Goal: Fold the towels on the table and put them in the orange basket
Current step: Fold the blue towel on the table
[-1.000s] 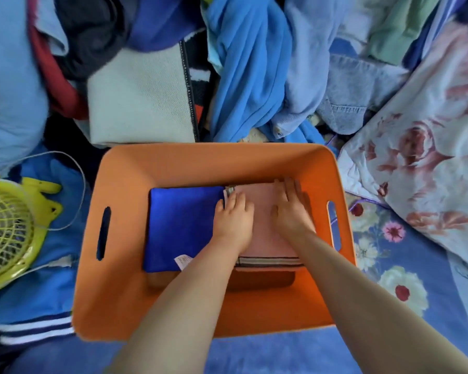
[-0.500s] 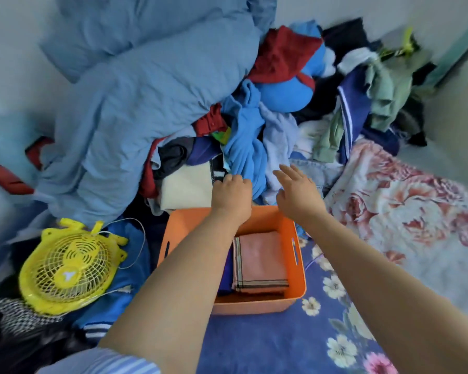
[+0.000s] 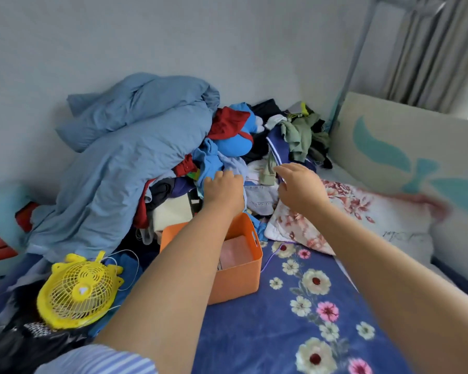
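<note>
The orange basket sits on the blue flowered sheet, its left part hidden by my left forearm. A folded pink towel lies inside it. My left hand is raised beyond the basket's far rim, fingers curled against the bright blue cloth in the laundry pile; whether it grips the cloth I cannot tell. My right hand hovers to the right of it, fingers apart and empty, above a pale denim garment.
A tall laundry pile with a grey-blue duvet rises behind the basket. A yellow fan with a white cord lies at the left. A floral pillow and a headboard stand at the right. The flowered sheet spreads in front.
Both hands have left the pink towel in the basket and risen toward the laundry pile. The view has tilted up and back, showing the wall and headboard.
</note>
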Tool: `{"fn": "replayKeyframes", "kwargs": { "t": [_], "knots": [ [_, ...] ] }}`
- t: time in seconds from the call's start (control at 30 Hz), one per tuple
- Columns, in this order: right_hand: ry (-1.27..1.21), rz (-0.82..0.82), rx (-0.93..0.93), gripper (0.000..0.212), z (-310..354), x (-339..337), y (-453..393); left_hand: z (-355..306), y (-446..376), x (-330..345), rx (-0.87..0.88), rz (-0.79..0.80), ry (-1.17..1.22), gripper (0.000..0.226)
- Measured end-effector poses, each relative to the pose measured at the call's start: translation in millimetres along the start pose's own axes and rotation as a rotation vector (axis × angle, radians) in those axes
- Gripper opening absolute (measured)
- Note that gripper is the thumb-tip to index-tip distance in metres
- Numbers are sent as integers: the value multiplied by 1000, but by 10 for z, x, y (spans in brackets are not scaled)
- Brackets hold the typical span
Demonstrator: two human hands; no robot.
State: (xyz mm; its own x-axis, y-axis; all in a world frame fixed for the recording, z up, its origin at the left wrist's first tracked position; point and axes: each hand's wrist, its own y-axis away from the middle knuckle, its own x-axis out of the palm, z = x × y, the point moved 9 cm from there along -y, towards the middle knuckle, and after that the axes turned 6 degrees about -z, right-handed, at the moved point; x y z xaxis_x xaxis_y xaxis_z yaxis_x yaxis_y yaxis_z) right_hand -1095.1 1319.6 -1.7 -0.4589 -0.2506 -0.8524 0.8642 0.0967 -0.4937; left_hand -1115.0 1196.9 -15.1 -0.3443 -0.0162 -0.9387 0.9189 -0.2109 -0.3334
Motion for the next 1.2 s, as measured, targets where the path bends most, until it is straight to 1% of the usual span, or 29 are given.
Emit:
{"fn": "replayKeyframes", "kwargs": {
  "t": [0.07, 0.17, 0.27, 0.33, 0.47, 0.5, 0.63, 0.7, 0.73, 0.83, 1.0, 1.1, 1.13, 1.2],
  "knots": [
    [40, -54, 79, 44, -56, -427, 430, -270, 340, -272, 92, -30, 23, 34],
    [77, -111, 174, 38, -155, -929, 982, -688, 736, -540, 209, -31, 47, 35],
    [135, -159, 284, 40, -376, -1485, 1679, -1279, 1131, -850, 339, -52, 72, 36],
    [174, -182, 395, 44, -615, -1876, 2197, -1756, 1408, -1034, 444, -63, 84, 35],
    [258, -197, 591, 42, -1109, -2635, 3213, -2736, 1984, -1412, 607, -100, 160, 32],
    [296, -202, 656, 42, -1241, -2906, 3586, -3109, 2241, -1550, 678, -108, 186, 32],
    [391, -230, 830, 46, -1596, -3695, 4707, -4253, 3087, -2011, 880, -130, 246, 32],
    [459, -246, 906, 46, -1745, -4161, 5388, -4904, 3645, -2315, 982, -151, 294, 33],
    [469, -235, 920, 46, -1801, -4245, 5545, -5059, 3784, -2383, 1006, -155, 307, 33],
    [565, -241, 1047, 44, -2047, -4896, 6560, -5950, 4649, -2809, 1122, -153, 398, 33],
    [673, -236, 1169, 40, -2322, -5709, 7826, -7026, 5864, -3264, 1265, -154, 488, 34],
    [671, -255, 1211, 45, -2447, -6016, 8369, -7418, 6370, -3467, 1346, -167, 544, 33],
    [678, -259, 1252, 45, -2514, -6125, 8681, -7622, 6642, -3518, 1393, -156, 551, 33],
    [690, -261, 1303, 44, -2652, -6233, 9065, -7882, 6915, -3573, 1443, -156, 577, 32]
  ]
}}
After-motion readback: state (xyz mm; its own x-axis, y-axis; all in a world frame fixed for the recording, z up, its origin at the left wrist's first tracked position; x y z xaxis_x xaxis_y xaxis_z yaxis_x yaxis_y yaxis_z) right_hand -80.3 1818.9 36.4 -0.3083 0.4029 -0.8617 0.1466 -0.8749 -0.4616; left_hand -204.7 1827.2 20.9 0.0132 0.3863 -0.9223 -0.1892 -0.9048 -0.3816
